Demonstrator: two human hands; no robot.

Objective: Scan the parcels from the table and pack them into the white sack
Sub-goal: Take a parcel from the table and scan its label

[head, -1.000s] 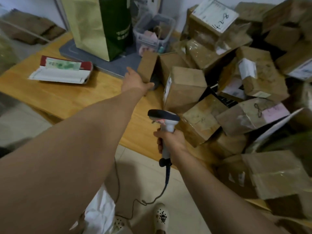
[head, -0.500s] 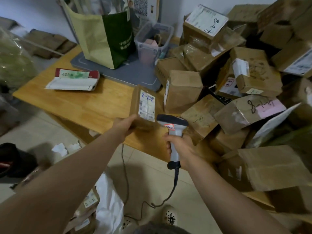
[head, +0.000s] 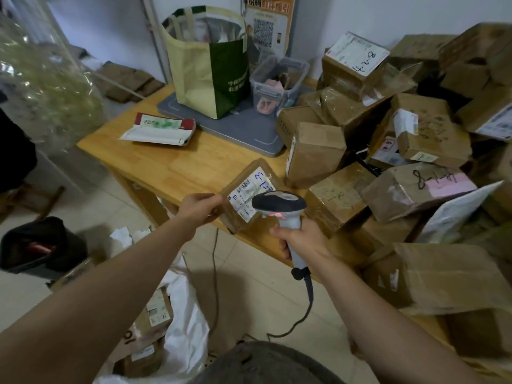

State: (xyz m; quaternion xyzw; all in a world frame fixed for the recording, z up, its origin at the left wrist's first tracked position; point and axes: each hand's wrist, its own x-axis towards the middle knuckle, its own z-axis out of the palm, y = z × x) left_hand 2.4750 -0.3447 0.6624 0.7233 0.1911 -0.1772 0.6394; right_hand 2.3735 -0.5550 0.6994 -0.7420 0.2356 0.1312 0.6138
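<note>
A small brown cardboard parcel with a white shipping label (head: 250,195) is tilted, label up, over the front edge of the pale wooden counter (head: 188,164). The fingers of the left hand (head: 201,207) pinch its left edge. The fingers of the right hand (head: 302,239) are wrapped round the handle of a grey handheld barcode scanner (head: 278,202), whose dark head is just over the label. A white woven sack (head: 182,336) sits on the floor in front of the counter, with parcels inside.

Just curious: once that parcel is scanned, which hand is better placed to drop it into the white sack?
Probably left: the left hand grips the parcel, with the white sack below that side; the right hand holds the scanner.
</note>
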